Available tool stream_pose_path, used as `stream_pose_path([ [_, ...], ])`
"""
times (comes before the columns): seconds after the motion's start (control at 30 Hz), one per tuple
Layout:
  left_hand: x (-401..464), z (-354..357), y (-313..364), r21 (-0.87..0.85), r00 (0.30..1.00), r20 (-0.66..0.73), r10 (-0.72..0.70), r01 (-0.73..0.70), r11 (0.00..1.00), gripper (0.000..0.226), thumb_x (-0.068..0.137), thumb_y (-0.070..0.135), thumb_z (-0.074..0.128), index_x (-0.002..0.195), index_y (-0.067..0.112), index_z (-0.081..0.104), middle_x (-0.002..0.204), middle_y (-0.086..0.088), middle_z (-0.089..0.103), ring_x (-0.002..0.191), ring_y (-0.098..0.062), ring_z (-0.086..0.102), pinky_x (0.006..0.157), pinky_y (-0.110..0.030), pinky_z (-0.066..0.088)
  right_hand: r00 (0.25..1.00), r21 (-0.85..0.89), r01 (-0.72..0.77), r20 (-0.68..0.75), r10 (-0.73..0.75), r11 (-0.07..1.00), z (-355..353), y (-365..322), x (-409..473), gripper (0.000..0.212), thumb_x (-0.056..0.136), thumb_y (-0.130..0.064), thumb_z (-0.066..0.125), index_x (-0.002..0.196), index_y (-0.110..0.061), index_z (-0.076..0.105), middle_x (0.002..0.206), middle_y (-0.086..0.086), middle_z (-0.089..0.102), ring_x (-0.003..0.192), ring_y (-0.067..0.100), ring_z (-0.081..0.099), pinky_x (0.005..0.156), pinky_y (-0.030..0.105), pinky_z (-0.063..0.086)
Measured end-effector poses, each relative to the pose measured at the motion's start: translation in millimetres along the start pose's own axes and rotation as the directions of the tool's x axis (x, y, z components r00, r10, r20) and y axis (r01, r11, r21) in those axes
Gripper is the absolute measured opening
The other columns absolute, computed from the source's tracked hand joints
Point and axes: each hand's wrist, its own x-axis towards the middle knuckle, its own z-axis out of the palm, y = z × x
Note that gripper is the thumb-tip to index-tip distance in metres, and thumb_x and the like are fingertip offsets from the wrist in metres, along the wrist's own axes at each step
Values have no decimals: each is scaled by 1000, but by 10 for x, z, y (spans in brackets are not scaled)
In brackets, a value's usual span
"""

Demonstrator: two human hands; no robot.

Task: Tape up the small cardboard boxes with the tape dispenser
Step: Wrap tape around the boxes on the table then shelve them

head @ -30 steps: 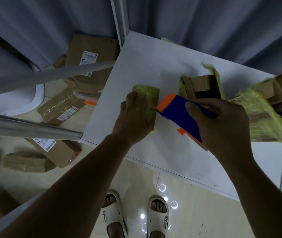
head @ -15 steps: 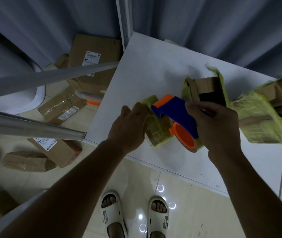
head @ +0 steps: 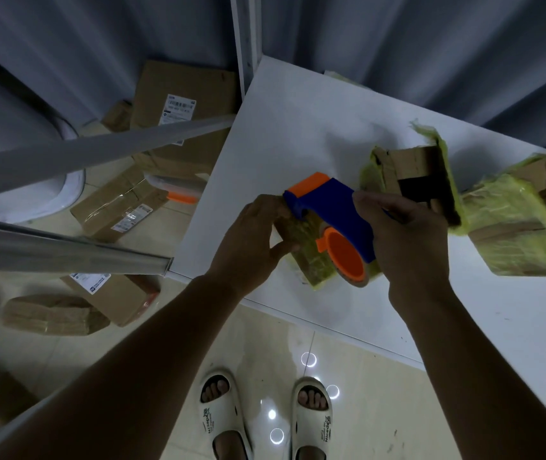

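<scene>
A small cardboard box (head: 311, 260), wrapped in yellowish tape, sits near the front edge of the white table (head: 298, 127). My left hand (head: 251, 240) grips its left side and hides part of it. My right hand (head: 404, 240) holds a blue tape dispenser (head: 334, 210) with an orange head and an orange roll hub (head: 346, 258). The dispenser lies across the top of the box, its orange head right by my left fingers.
Bundles of flat cardboard in torn yellow wrap (head: 414, 174) (head: 524, 227) lie on the table to the right. Labelled parcels (head: 119, 207) (head: 182, 104) and another orange-tipped dispenser (head: 178, 189) lie on the floor left of the table, behind metal bars (head: 65, 254). My sandalled feet (head: 225, 419) stand below.
My left hand turned the box from standing up to lying tilted nearer the table's front edge. The dispenser swung over it, so its orange roll hub now shows.
</scene>
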Motion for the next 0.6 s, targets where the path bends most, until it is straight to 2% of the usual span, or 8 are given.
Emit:
stream_pose_path([
  [0.1,35,-9,16,-135,996,-17,-93,89,987,54,75,23,86,114,18,49,111,16,52,106,-7,56,89,-13,44,1000,-17,-3,8,3,1000,56,60,2,19,88,-36,70,104,-25,71,92,-6,75,81,12,72,55,16,53],
  [0.2,79,-7,16,-174,993,-32,-110,103,979,62,70,21,88,115,10,48,103,28,48,98,2,58,83,-5,44,1000,-32,-11,17,11,999,83,138,-3,23,90,-36,68,108,-23,71,95,-4,75,83,16,72,56,18,54],
  [0.3,103,-14,-7,-195,990,-20,-140,133,972,73,68,20,90,125,13,45,114,14,55,102,-2,59,86,-9,47,999,-33,-27,21,28,999,94,191,-10,22,91,-35,67,109,-24,71,97,-4,74,86,18,72,58,19,55],
  [0.4,100,-19,-33,-125,994,8,-112,112,986,86,70,22,89,142,19,44,133,1,50,115,-8,52,96,-16,44,999,-21,-49,22,49,999,96,220,-24,21,92,-35,66,109,-24,70,97,-4,74,86,17,72,58,19,55],
  [0.47,102,-16,-46,-96,996,10,-87,88,992,79,71,22,89,140,19,50,134,-1,47,117,-9,50,100,-19,44,998,-31,-51,25,52,998,89,229,-40,21,92,-36,65,110,-25,70,98,-5,74,86,17,71,57,18,55],
  [0.6,131,-16,-73,-107,995,23,-100,101,989,77,69,21,90,137,22,53,135,-1,44,116,-5,46,96,-9,37,998,-30,-56,29,57,998,60,232,-64,11,92,-37,64,101,-33,69,92,-12,74,81,13,71,56,18,54],
])
